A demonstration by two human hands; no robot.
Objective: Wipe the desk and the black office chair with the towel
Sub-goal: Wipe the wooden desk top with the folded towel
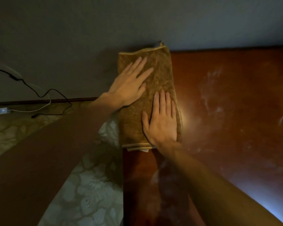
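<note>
Brown terry towel (155, 88) at the desk's (227, 103) left edge, both palms flat on it.
Your left hand (131, 85) and right hand (162, 121) lie open, fingers straight, gripping nothing; the cloth looks soft, light, likely to bunch; press through the middle; chair not in view.

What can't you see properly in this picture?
Head view:
- Black office chair: outside the frame.
- Desk surface under the towel: covered by it and by the left hand and right hand.
- Desk's right side: cut off by the picture edge.
- Small white device on the floor: too small to identify.
</note>
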